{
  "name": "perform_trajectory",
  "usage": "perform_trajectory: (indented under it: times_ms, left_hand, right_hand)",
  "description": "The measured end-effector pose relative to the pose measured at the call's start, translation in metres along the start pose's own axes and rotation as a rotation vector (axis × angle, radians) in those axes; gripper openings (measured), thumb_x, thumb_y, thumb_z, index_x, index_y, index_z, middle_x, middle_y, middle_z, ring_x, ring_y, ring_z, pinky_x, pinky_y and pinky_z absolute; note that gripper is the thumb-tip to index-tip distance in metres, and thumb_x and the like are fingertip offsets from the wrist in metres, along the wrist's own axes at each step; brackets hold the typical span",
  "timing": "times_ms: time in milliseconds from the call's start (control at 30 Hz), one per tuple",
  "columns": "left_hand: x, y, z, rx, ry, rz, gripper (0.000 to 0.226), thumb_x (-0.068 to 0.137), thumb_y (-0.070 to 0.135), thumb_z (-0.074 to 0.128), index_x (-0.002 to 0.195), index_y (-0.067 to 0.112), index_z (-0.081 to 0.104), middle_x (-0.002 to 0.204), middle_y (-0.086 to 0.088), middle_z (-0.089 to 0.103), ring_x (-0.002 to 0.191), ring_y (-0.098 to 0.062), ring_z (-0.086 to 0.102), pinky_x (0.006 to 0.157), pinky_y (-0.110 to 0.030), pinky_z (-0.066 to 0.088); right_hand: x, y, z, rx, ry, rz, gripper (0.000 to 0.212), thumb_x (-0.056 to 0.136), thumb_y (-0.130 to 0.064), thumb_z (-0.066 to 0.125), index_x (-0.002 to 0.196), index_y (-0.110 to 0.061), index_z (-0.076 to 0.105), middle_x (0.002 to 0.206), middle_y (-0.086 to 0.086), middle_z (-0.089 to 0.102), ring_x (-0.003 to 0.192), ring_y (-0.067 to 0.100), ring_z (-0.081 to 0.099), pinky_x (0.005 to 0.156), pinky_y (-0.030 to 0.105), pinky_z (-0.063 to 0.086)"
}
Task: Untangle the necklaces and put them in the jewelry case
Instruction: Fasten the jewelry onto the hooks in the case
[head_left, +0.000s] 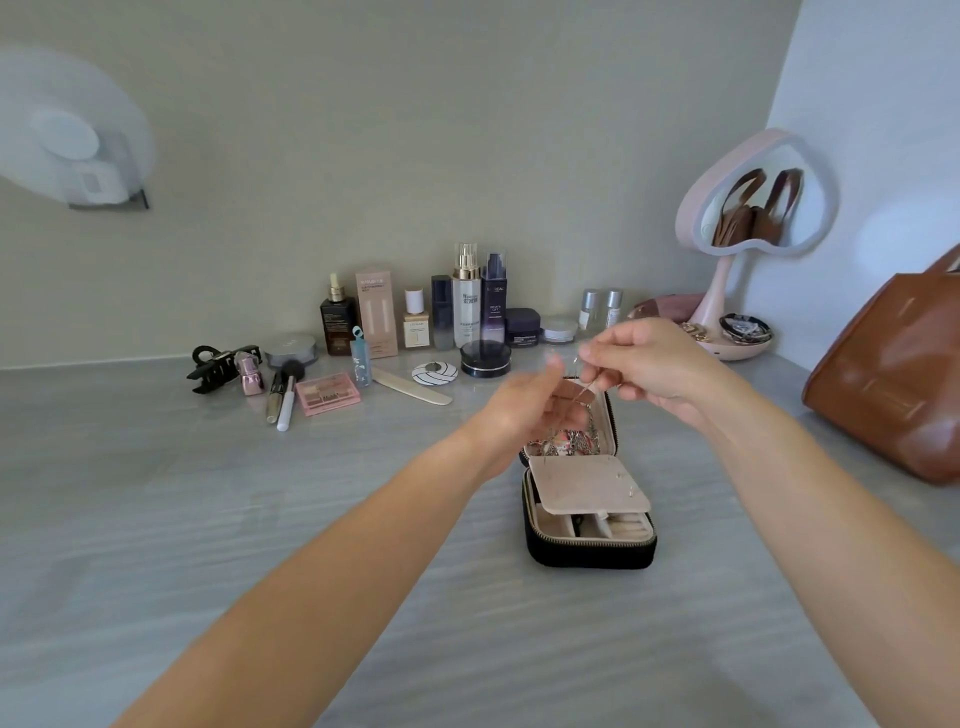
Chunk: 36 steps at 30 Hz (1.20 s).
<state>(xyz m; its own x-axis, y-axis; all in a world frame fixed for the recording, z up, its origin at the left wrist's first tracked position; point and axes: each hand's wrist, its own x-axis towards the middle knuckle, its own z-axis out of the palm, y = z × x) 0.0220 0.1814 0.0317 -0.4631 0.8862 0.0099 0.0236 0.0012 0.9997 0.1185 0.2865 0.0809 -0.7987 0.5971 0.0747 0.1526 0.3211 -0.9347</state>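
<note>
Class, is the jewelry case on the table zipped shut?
No, the jewelry case lies open, with its beige flap and inner compartments showing.

A row of bottles (467, 301) stands at the back of the grey desk (156, 493). A pink heart mirror (753, 202) stands near a brown bag (893, 374). A black hair clip (218, 366) lies beside brushes (283, 392).
</note>
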Motion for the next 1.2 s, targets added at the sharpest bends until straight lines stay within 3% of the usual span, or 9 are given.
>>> perform_trajectory:
  times_ms: [133, 333, 433, 567, 667, 767, 900, 1067, 1200]
  left_hand:
    - [0.005, -0.003, -0.003, 0.173, 0.027, 0.075, 0.025, 0.096, 0.013, 0.047, 0.105, -0.005, 0.062, 0.064, 0.000, 0.056, 0.049, 0.002, 0.051, 0.052, -0.005, 0.038]
    - [0.014, 0.000, -0.005, 0.390, 0.076, 0.081, 0.017, 0.092, 0.010, 0.052, 0.095, 0.001, 0.066, 0.063, 0.000, 0.053, 0.061, -0.008, 0.049, 0.059, -0.010, 0.040]
    - [0.018, 0.004, -0.005, 0.451, 0.063, 0.079, 0.016, 0.092, 0.013, 0.053, 0.083, 0.008, 0.065, 0.064, 0.000, 0.055, 0.064, -0.013, 0.050, 0.062, -0.021, 0.039]
    - [0.023, 0.009, -0.004, 0.518, 0.059, 0.082, 0.024, 0.092, 0.014, 0.054, 0.069, 0.016, 0.058, 0.063, -0.001, 0.056, 0.057, -0.008, 0.050, 0.057, -0.017, 0.041]
    - [0.026, 0.013, -0.006, 0.553, 0.081, 0.087, 0.016, 0.091, 0.014, 0.055, 0.078, 0.010, 0.064, 0.070, -0.003, 0.061, 0.064, -0.010, 0.055, 0.063, -0.021, 0.046]
    - [0.026, 0.012, -0.009, 0.602, 0.108, 0.089, 0.016, 0.091, 0.018, 0.055, 0.086, 0.007, 0.065, 0.070, -0.002, 0.061, 0.066, -0.011, 0.057, 0.048, -0.010, 0.041]
    - [0.023, 0.004, -0.009, 0.558, 0.111, 0.070, 0.013, 0.092, 0.014, 0.053, 0.087, 0.007, 0.063, 0.067, 0.000, 0.059, 0.062, -0.008, 0.056, 0.042, -0.005, 0.038]
    - [0.016, -0.023, 0.000, 0.622, 0.089, 0.073, 0.006, 0.086, 0.019, 0.062, 0.088, 0.014, 0.060, 0.066, 0.004, 0.055, 0.055, -0.010, 0.050, 0.048, -0.019, 0.042]
    - [0.010, -0.033, 0.001, 0.683, 0.067, 0.111, 0.029, 0.077, 0.022, 0.072, 0.102, 0.013, 0.062, 0.086, 0.003, 0.060, 0.080, -0.011, 0.057, 0.079, -0.029, 0.051]
  right_hand:
    - [0.004, 0.015, -0.010, 0.039, 0.067, 0.048, 0.010, 0.088, -0.010, 0.059, 0.078, -0.009, 0.061, 0.070, 0.006, 0.064, 0.041, 0.001, 0.049, 0.035, 0.013, 0.029]
    - [0.006, 0.035, -0.014, -0.040, 0.144, 0.129, 0.001, 0.083, -0.008, 0.063, 0.082, -0.007, 0.064, 0.077, 0.007, 0.062, 0.048, 0.007, 0.051, 0.034, 0.013, 0.028]
    - [0.005, 0.036, -0.009, -0.095, 0.084, 0.106, 0.013, 0.084, -0.008, 0.062, 0.095, -0.013, 0.065, 0.075, 0.002, 0.062, 0.046, 0.005, 0.050, 0.039, 0.014, 0.033]
    - [0.002, 0.033, 0.003, 0.045, -0.162, 0.051, 0.035, 0.083, 0.004, 0.055, 0.111, -0.017, 0.057, 0.086, 0.001, 0.068, 0.045, 0.005, 0.051, 0.048, 0.019, 0.040]
    - [0.004, 0.037, 0.010, -0.072, -0.225, -0.004, 0.029, 0.081, -0.001, 0.063, 0.107, -0.015, 0.058, 0.076, 0.002, 0.068, 0.050, 0.004, 0.055, 0.046, 0.016, 0.039]
    - [0.009, 0.041, 0.010, -0.128, -0.120, -0.020, 0.023, 0.081, -0.005, 0.066, 0.103, -0.008, 0.061, 0.069, 0.002, 0.065, 0.049, 0.004, 0.054, 0.046, 0.011, 0.039]
    - [0.014, 0.046, 0.007, -0.298, -0.044, -0.069, 0.009, 0.082, -0.009, 0.067, 0.077, -0.016, 0.063, 0.066, -0.001, 0.065, 0.042, -0.002, 0.052, 0.055, 0.019, 0.044]
    - [0.013, 0.057, 0.010, -0.566, -0.051, -0.091, 0.026, 0.082, -0.017, 0.067, 0.062, -0.029, 0.056, 0.059, -0.008, 0.060, 0.049, 0.004, 0.054, 0.057, 0.022, 0.043]
    - [0.011, 0.059, 0.007, -0.597, -0.072, -0.058, 0.022, 0.083, -0.017, 0.067, 0.064, -0.027, 0.059, 0.063, -0.003, 0.064, 0.045, 0.000, 0.056, 0.058, 0.022, 0.046]
